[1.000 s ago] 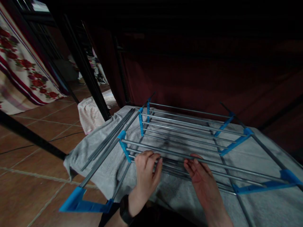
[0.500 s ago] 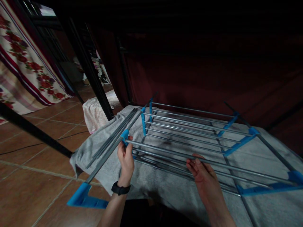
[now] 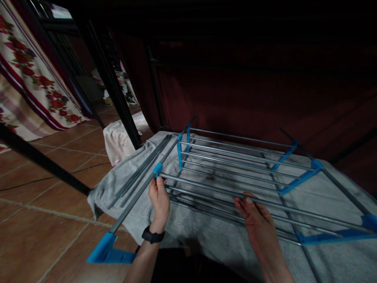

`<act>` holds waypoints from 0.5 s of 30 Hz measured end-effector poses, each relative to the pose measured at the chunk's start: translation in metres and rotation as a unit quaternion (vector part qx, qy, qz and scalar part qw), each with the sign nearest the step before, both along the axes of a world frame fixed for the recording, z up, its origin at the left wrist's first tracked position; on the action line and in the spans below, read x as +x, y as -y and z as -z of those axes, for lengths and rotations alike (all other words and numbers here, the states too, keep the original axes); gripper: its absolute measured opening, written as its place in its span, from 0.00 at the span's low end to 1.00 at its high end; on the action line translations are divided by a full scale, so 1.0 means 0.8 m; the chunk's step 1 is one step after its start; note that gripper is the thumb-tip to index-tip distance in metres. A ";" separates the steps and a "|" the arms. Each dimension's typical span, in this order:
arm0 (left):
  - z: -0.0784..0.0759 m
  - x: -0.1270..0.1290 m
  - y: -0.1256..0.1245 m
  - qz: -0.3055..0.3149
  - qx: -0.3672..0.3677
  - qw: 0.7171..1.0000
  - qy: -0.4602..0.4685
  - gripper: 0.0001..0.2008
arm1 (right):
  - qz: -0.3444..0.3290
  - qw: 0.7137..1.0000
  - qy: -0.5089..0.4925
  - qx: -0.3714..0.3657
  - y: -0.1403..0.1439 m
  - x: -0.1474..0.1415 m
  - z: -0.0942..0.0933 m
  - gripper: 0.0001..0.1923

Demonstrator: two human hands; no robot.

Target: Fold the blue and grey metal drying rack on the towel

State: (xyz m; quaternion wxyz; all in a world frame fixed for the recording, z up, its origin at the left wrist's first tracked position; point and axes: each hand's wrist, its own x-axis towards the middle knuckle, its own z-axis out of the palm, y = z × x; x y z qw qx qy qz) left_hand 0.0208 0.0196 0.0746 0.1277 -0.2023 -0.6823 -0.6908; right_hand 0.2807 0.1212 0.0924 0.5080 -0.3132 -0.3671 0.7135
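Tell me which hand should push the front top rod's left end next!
The left hand seems better placed: its fingers are by that end's blue bracket. The right hand is farther along the rod.

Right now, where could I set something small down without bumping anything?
Probably the tiled floor left of the near left blue corner piece, or the gray towel in front of the near right blue bracket. It's crowded around the left hand and right hand, where metal tubes run close together.

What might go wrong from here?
The left hand grips the blue bracket where the front rod meets it; skin might get pinched.
The right hand holds that rod partway along; a tug could loosen its end.
Loose rods lie near the cloth's left edge; a bump might roll them off.
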 end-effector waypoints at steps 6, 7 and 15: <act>-0.001 0.002 0.000 0.005 0.008 1.000 -0.012 0.19 | -0.005 1.000 0.001 0.002 0.000 0.000 0.002 0.11; 0.001 0.001 0.000 0.005 0.010 1.000 -0.013 0.19 | -0.002 1.000 0.000 0.003 0.000 0.000 0.003 0.11; 0.012 -0.006 -0.004 -0.005 0.012 1.000 -0.025 0.20 | 0.014 1.000 -0.007 0.024 -0.002 -0.004 0.012 0.11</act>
